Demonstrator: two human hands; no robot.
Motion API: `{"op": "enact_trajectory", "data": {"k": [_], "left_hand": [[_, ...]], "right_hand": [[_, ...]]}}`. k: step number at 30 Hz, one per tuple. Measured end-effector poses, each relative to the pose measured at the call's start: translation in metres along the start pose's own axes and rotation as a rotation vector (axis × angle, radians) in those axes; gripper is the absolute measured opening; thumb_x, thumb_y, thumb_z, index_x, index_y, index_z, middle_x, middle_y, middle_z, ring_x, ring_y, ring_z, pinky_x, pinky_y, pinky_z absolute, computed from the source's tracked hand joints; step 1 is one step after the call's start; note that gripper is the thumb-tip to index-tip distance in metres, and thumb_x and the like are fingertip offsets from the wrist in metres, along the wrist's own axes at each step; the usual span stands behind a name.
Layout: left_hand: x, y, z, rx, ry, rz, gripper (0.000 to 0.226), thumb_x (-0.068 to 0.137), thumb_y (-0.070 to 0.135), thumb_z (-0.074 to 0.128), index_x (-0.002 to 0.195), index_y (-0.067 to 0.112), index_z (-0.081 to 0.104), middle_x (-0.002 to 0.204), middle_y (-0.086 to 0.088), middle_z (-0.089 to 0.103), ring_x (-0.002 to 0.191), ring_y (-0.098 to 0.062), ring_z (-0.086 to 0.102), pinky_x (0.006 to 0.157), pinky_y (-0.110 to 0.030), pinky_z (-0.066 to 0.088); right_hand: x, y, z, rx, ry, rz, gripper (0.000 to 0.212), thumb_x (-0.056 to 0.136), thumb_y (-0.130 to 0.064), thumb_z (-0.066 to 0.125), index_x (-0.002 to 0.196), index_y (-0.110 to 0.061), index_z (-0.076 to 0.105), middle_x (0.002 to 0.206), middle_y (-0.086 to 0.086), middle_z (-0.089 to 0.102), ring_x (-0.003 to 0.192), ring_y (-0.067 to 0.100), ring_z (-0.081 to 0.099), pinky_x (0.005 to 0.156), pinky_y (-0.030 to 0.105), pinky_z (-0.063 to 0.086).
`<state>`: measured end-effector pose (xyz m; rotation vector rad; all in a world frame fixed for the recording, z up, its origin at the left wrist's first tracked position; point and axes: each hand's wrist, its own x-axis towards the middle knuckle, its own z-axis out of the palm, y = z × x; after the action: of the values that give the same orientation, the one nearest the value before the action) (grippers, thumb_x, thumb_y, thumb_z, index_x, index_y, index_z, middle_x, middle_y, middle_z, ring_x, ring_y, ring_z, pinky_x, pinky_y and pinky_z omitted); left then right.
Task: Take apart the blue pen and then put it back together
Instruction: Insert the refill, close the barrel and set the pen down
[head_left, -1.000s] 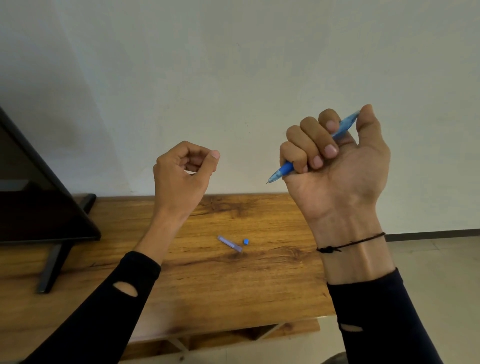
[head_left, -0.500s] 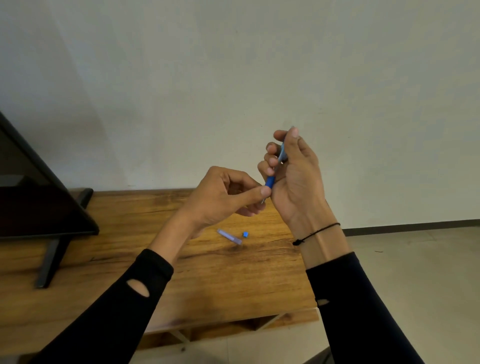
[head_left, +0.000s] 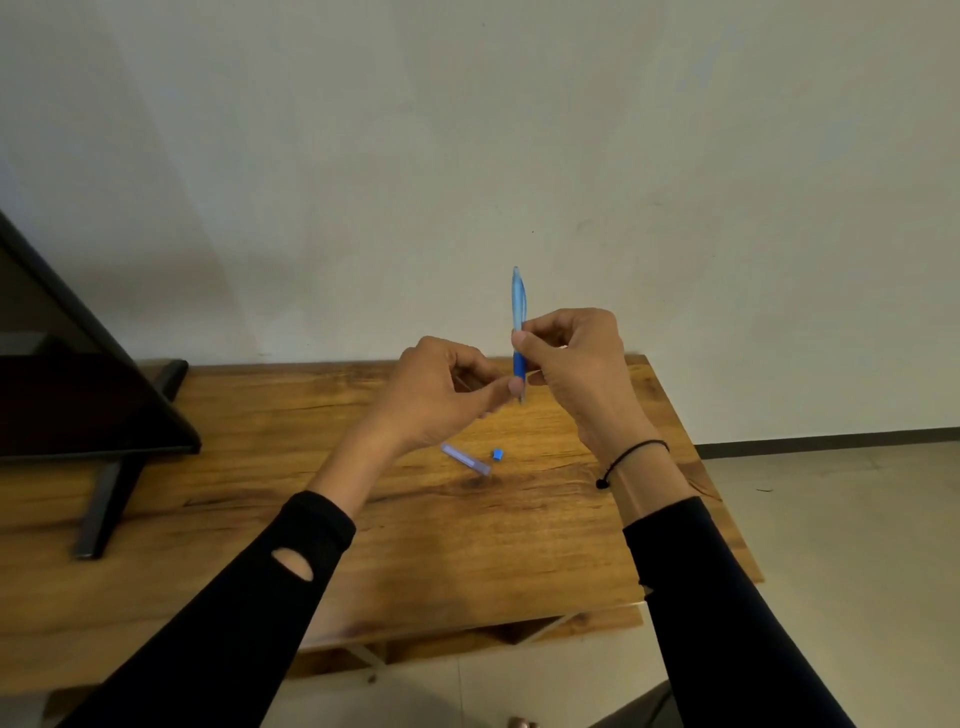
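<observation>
1. Wooden table (head_left: 519, 545) vs plain wall; loose pale tube (head_left: 465, 458) & small blue bit (head_left: 497, 454) lie below.
2. Head view: right hand (head_left: 576, 364) pinches blue pen (head_left: 518, 332) upright, tip down.
3. Left hand (head_left: 441, 395), fingers closed at tip, sits nearer it; contents unclear.

Lighting: soft, dim daylight is falling evenly on the wall (head_left: 467, 130). Broad faint shadows are spreading behind the monitor (head_left: 78, 395). Wide-angle distortion is bending the table (head_left: 208, 467) edges. The left hand (head_left: 441, 395) fingertips are blurring slightly.
</observation>
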<state>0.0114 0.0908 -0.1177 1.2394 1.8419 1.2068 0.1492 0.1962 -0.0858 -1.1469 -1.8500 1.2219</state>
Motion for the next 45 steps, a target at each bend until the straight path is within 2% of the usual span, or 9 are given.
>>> {"op": "enact_trajectory", "data": {"k": [4, 10, 15, 20, 30, 35, 40, 43, 45], "left_hand": [[0.002, -0.022, 0.001, 0.246, -0.01, -0.012, 0.005, 0.091, 0.032, 0.086, 0.092, 0.031, 0.081, 0.086, 0.013, 0.08, 0.081, 0.002, 0.073, 0.074, -0.023, 0.059], [0.003, -0.047, 0.008, 0.519, -0.075, -0.021, 0.014, 0.089, 0.029, 0.087, 0.099, 0.033, 0.078, 0.082, 0.018, 0.074, 0.079, 0.003, 0.069, 0.079, -0.04, 0.064], [0.004, -0.063, 0.016, 0.733, -0.129, 0.036, 0.026, 0.09, 0.03, 0.086, 0.112, 0.038, 0.074, 0.106, 0.015, 0.066, 0.1, -0.01, 0.065, 0.074, -0.035, 0.054], [0.004, -0.078, 0.027, 0.816, -0.188, 0.053, 0.025, 0.094, 0.028, 0.082, 0.117, 0.034, 0.073, 0.113, 0.011, 0.054, 0.118, -0.015, 0.054, 0.074, -0.029, 0.034], [0.001, -0.078, 0.035, 0.975, -0.189, 0.097, 0.009, 0.104, 0.033, 0.069, 0.111, 0.027, 0.068, 0.117, 0.001, 0.062, 0.113, -0.023, 0.057, 0.071, -0.036, 0.034], [0.002, -0.081, 0.026, 0.904, -0.163, 0.072, 0.007, 0.107, 0.029, 0.064, 0.107, 0.026, 0.069, 0.109, 0.001, 0.073, 0.096, -0.023, 0.07, 0.064, -0.034, 0.043], [0.0, -0.083, 0.014, 0.69, -0.16, -0.014, 0.006, 0.107, 0.033, 0.065, 0.103, 0.031, 0.068, 0.103, 0.009, 0.072, 0.095, -0.017, 0.069, 0.073, -0.039, 0.054], [0.001, -0.081, 0.01, 0.548, -0.149, -0.033, 0.012, 0.106, 0.025, 0.067, 0.095, 0.031, 0.066, 0.093, 0.01, 0.077, 0.091, -0.015, 0.073, 0.083, -0.043, 0.061], [0.003, -0.08, 0.01, 0.477, -0.14, -0.05, 0.015, 0.106, 0.021, 0.067, 0.092, 0.027, 0.067, 0.084, 0.011, 0.079, 0.084, -0.014, 0.075, 0.083, -0.044, 0.063]], "right_hand": [[0.009, 0.035, -0.003, -0.203, 0.011, 0.075, 0.01, 0.095, -0.013, 0.08, 0.091, -0.004, 0.077, 0.085, 0.011, 0.078, 0.083, 0.026, 0.078, 0.076, 0.043, 0.066], [0.02, 0.085, 0.002, -0.502, -0.074, 0.259, 0.027, 0.094, -0.007, 0.075, 0.07, -0.005, 0.064, 0.07, 0.008, 0.063, 0.061, 0.02, 0.059, 0.05, 0.025, 0.038], [0.022, 0.111, 0.013, -0.605, -0.115, 0.346, 0.011, 0.093, -0.002, 0.068, 0.085, -0.004, 0.061, 0.089, 0.015, 0.068, 0.08, 0.031, 0.07, 0.058, 0.035, 0.054], [0.023, 0.124, 0.02, -0.665, -0.126, 0.34, 0.028, 0.096, -0.011, 0.072, 0.08, -0.016, 0.05, 0.088, 0.007, 0.063, 0.077, 0.023, 0.063, 0.051, 0.029, 0.043], [-0.001, 0.096, 0.042, -0.834, -0.397, -0.099, 0.015, 0.092, -0.009, 0.076, 0.102, -0.016, 0.066, 0.113, 0.011, 0.069, 0.105, 0.034, 0.067, 0.075, 0.034, 0.043], [-0.012, 0.098, 0.053, -0.962, -0.357, -0.221, 0.018, 0.096, -0.005, 0.071, 0.111, -0.011, 0.064, 0.123, 0.014, 0.065, 0.111, 0.036, 0.065, 0.078, 0.041, 0.049], [0.0, 0.101, 0.046, -0.775, -0.335, -0.149, 0.017, 0.091, 0.001, 0.073, 0.095, -0.013, 0.066, 0.102, 0.011, 0.071, 0.096, 0.033, 0.067, 0.072, 0.038, 0.052], [0.007, 0.097, 0.041, -0.38, -0.302, -0.06, 0.021, 0.09, 0.005, 0.078, 0.087, -0.012, 0.067, 0.083, 0.008, 0.072, 0.074, 0.02, 0.072, 0.061, 0.021, 0.056], [0.009, 0.095, 0.038, -0.16, -0.3, -0.012, 0.013, 0.091, 0.006, 0.079, 0.092, -0.004, 0.07, 0.086, 0.016, 0.074, 0.07, 0.022, 0.075, 0.064, 0.026, 0.063]]}}
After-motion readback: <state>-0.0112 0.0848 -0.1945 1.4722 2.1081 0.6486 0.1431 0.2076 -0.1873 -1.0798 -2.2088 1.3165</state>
